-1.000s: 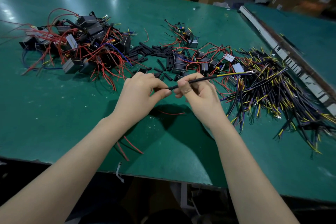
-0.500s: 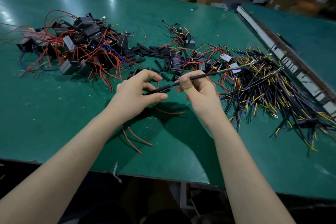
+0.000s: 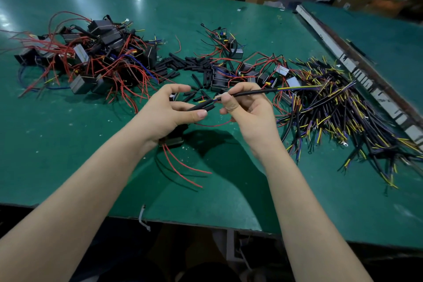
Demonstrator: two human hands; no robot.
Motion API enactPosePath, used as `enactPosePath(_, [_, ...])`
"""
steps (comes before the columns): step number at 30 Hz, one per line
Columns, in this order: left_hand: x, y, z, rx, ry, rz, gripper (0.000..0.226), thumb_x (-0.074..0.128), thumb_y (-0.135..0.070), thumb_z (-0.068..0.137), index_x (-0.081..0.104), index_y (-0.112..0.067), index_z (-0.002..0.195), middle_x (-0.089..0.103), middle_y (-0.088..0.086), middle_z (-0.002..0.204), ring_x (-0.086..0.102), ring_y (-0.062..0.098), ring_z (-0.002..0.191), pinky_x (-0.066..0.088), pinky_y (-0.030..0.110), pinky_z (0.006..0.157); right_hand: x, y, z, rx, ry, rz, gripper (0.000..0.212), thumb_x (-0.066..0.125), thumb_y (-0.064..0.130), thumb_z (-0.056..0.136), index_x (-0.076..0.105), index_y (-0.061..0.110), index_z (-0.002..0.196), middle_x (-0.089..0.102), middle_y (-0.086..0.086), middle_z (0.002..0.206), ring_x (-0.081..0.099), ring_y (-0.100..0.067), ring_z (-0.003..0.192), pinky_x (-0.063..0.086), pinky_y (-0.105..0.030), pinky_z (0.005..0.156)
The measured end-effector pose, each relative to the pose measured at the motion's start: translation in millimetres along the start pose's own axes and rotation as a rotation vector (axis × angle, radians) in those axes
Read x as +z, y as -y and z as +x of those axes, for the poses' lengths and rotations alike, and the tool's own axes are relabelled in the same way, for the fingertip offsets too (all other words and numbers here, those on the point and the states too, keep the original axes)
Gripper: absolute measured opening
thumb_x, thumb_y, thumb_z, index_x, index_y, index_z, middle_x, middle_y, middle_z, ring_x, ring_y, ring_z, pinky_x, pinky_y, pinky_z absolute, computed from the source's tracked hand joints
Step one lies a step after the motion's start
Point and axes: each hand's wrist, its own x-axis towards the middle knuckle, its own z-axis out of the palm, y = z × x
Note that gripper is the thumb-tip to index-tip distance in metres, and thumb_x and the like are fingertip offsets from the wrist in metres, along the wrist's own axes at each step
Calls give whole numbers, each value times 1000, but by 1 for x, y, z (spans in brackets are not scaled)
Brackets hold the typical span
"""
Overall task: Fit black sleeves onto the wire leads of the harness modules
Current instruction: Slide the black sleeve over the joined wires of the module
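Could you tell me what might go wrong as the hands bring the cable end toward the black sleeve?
1. The right hand pinches the black cable just behind its short coloured leads; these could splay and miss the black sleeve gripped by the left hand.
2. The module under the left palm trails loose red wires that may snag.

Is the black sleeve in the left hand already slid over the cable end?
No: the left hand pinches the sleeve just short of the cable.
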Motion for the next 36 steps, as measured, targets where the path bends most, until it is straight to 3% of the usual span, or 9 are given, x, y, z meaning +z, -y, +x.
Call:
enactPosePath(4, [6,-1,2,-42,-1,-49,55,78,-10,68,47,-19,113,72,-6,70,64,4,58,45,26,69,1,3,-1,25,-30,42,20,59,1,91,50,18,86,65,5,73,58,0,59,42,-10,54])
enactPosePath(9, [12,2,4,-26,-49,-122,45,78,-10,69,48,-22,101,72,-6,73,65,5,61,47,28,70,2,4,0,22,-72,4,19,55,3,94,45,18,88,56,-5,77,50,-3,54,41,-14,53])
enactPosePath(13, [18,5,6,-10,-92,-126,45,78,-10,73,46,-20,103,72,-10,70,64,2,60,46,29,75,2,2,0,26,-99,-17,20,54,4,95,43,19,88,54,-13,83,50,-2,56,41,-14,50])
enactPosePath(16, [22,5,6,11,-96,-122,45,77,-10,74,46,-21,105,72,-10,70,63,1,61,45,24,70,1,0,1,48,-147,-4,20,55,6,95,44,20,87,55,-5,76,48,-2,52,40,-14,48])
enactPosePath(21, [25,3,5,27,-112,-122,46,77,-11,75,46,-19,109,71,-5,79,63,1,63,44,20,66,3,-3,2,127,-164,42,19,58,9,94,46,19,85,60,-17,84,44,-7,45,38,-16,47])
enactPosePath(27, [25,5,1,67,-128,-122,42,78,-16,75,46,-26,100,72,-6,73,64,4,64,47,13,60,-5,-4,4,-79,-154,-214,26,62,3,90,47,23,83,52,2,76,49,-9,64,42,-20,64])
enactPosePath(30, [26,7,-1,100,-146,-67,44,79,-20,74,43,-30,99,72,4,87,67,15,81,52,32,85,-8,-6,5,-96,-105,-236,29,61,0,90,45,24,85,49,5,76,50,-11,70,42,-21,69])
enactPosePath(32, [28,6,-2,121,-159,1,47,81,-28,71,43,-31,98,73,2,88,67,22,92,44,50,99,-6,-7,5,-86,-76,-252,29,59,0,90,45,24,86,50,6,78,50,-10,71,43,-23,71])
enactPosePath(36, [27,4,0,154,-180,104,49,75,-45,65,41,-31,97,73,-7,87,65,21,99,34,55,104,-5,-7,4,-42,-35,-248,23,59,3,91,52,25,90,55,3,81,52,-7,71,43,-21,70])
